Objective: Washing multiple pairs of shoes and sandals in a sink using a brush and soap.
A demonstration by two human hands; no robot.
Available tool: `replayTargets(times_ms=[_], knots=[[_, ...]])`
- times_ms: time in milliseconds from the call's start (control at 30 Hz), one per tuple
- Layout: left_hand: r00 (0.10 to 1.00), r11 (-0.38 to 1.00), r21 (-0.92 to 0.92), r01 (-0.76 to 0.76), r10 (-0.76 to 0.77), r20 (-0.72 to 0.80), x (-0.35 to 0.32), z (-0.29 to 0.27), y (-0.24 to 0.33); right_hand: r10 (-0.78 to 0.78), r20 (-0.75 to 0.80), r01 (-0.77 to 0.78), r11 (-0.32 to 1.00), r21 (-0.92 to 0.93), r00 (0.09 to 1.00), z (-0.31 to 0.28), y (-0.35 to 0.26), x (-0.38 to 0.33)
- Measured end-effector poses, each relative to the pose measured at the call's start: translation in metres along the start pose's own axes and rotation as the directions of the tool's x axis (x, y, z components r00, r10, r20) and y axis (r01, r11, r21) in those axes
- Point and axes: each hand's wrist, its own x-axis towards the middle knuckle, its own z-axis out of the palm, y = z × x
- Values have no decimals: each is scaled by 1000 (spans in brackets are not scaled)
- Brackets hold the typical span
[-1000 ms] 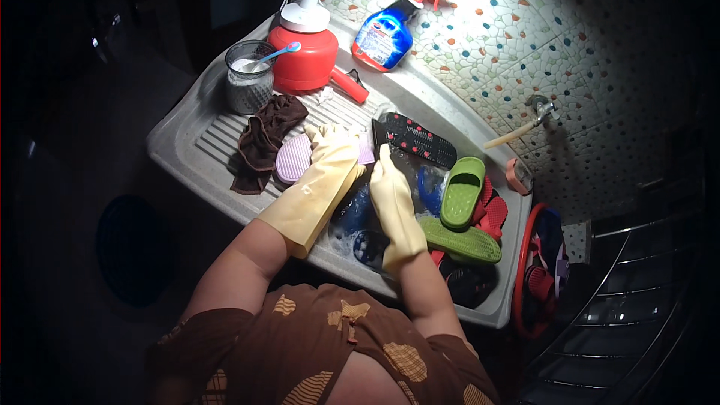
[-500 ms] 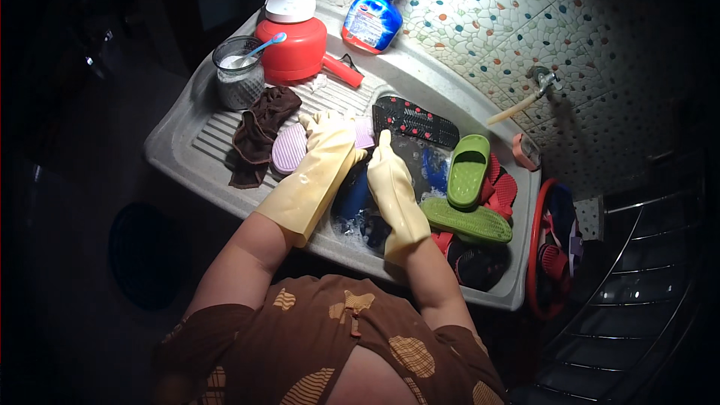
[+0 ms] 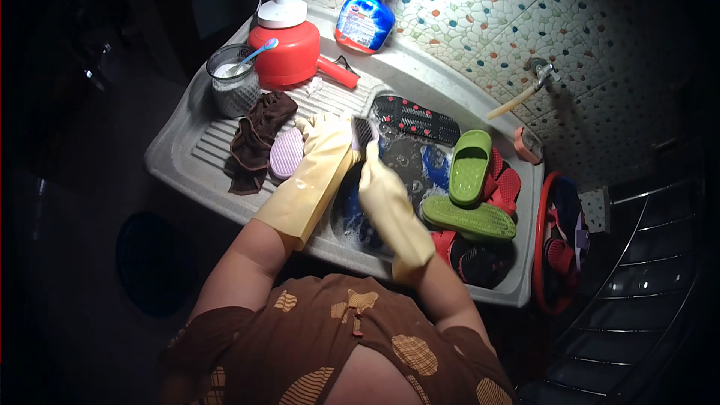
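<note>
Both my hands wear cream rubber gloves. My left hand [image 3: 324, 139] is closed over the middle of a lilac slipper [image 3: 286, 154], whose ribbed end sticks out to the left of the glove on the ridged side of the sink. Close beside it, my right hand [image 3: 379, 172] grips a small scrub brush [image 3: 364, 132] with dark bristles turned up. The brush touches or nearly touches the left glove; its handle is hidden in my fingers. A dark brown cloth [image 3: 261, 131] lies crumpled left of the slipper.
The sink [image 3: 217, 199] holds soapy water, a black sole with red dots [image 3: 416, 118], green slippers [image 3: 471, 169] and red-black footwear [image 3: 480, 261]. Behind stand a glass jar [image 3: 232, 86], red container [image 3: 285, 52] and spray bottle [image 3: 365, 19]. A tap [image 3: 544, 73] juts from the wall.
My right hand has tilted and drawn slightly left, bringing the brush's dark bristles into view. My left hand stays on the lilac slipper. The whole view has shifted slightly.
</note>
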Motion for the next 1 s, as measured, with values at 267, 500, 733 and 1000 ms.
replayTargets(times_ms=[267,500,733,1000], knots=[[999,999,32,-36,37,-33,-6,-4,0,87,143,-110,981,158,986,-16,-13,43],[994,997,3,-76,76,77,-35,-41,-43,-43,-105,42,999,-14,994,-24,-18,44],[994,1000,-20,-3,1,-107,-39,-19,-50,-142,-78,139,989,-44,987,6,-15,-31],[993,1000,-24,-5,3,-117,-42,-20,-53,-345,-117,342,939,-44,931,-14,-44,-18]])
